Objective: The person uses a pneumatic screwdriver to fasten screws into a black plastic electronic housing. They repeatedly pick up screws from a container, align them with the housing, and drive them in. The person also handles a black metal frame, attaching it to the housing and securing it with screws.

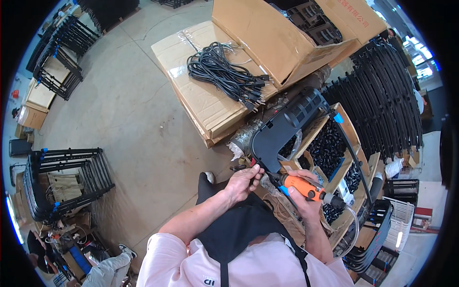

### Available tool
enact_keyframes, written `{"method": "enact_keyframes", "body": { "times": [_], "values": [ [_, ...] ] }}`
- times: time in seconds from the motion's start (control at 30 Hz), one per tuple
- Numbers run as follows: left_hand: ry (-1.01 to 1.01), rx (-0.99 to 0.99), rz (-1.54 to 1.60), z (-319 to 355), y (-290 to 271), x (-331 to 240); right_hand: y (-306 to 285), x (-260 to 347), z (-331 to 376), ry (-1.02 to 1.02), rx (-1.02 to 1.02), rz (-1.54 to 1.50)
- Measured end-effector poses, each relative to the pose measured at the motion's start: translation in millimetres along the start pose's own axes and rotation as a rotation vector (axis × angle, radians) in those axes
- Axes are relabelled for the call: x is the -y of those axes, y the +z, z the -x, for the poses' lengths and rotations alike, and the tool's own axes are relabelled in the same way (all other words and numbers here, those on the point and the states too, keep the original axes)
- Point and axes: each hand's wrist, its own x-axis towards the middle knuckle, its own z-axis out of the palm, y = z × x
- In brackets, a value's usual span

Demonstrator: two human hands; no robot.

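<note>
My right hand (306,196) grips an orange pneumatic screwdriver (302,187), and a clear hose trails from its rear end. The tool's front points left, toward the near end of a black plastic housing (270,138) with a vented hump. This housing sits on a black tubular frame (351,148) with blue tape on it. By the housing's near corner, my left hand (244,182) is closed with thumb and fingertips together. What they pinch, if anything, is too small to make out.
A wooden bin (364,165) with compartments of small black parts stands under the frame. Beyond it, black power cords (224,71) lie on a cardboard box (191,103), beside an open carton (267,36). Stacked black frames (377,100) stand right; more frames (71,179) stand left, near another person's leg (112,268).
</note>
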Motion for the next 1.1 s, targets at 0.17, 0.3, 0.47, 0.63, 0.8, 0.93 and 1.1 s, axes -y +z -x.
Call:
{"method": "enact_keyframes", "body": {
  "times": [0.17,0.3,0.47,0.63,0.8,0.93,1.1],
  "values": [
    [-0.012,-0.042,0.114,-4,10,7,9,-9,1,-0.019,0.049,-0.003],
    [-0.02,0.031,0.153,-9,5,10,17,-9,0,0.016,0.008,-0.01],
    [-0.078,0.047,0.21,-9,9,9,14,-8,-3,0.01,0.049,0.047],
    [-0.091,0.092,0.263,-6,17,5,19,-8,-9,0.016,0.02,0.054],
    [-0.044,0.032,0.183,-13,19,9,27,-9,-24,-0.021,0.012,0.059],
    [-0.05,0.003,0.093,-6,11,9,32,-22,-35,-0.028,0.0,0.102],
    [0.065,0.048,-0.174,-8,-2,12,42,-31,-48,-0.048,0.027,0.143]
  ]
}}
